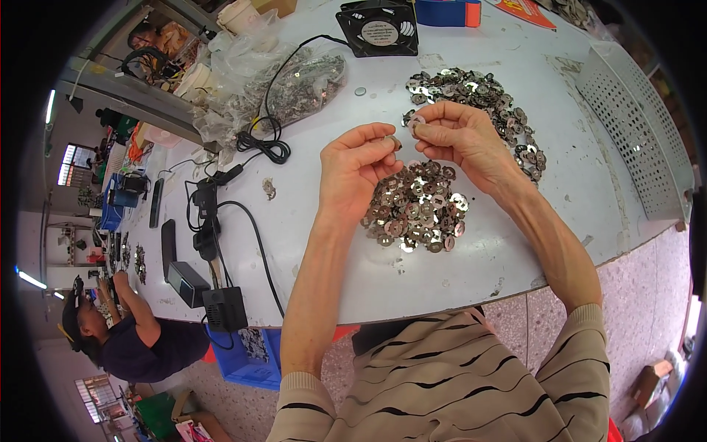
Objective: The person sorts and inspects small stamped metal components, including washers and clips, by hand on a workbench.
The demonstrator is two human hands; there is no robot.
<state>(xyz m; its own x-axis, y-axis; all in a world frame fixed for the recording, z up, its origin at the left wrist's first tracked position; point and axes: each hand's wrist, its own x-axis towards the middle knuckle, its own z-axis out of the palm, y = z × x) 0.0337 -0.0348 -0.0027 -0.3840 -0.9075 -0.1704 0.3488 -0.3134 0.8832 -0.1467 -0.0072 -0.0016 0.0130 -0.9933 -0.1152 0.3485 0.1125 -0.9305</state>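
Both hands are raised over the white table, close together between two piles of small round metal pieces. My left hand pinches a small brownish metal piece between thumb and fingertips. In my right hand, thumb and forefinger are closed on a round metal disc, partly covered by the fingers. Just below the hands lies the near pile of shiny slotted discs. The far pile of similar discs curves behind and to the right of my right hand.
A black fan stands at the back, its cable coiled on the left. Plastic bags of metal parts lie beside it. A perforated white basket stands at right. Power adapters sit front left; a co-worker works farther left.
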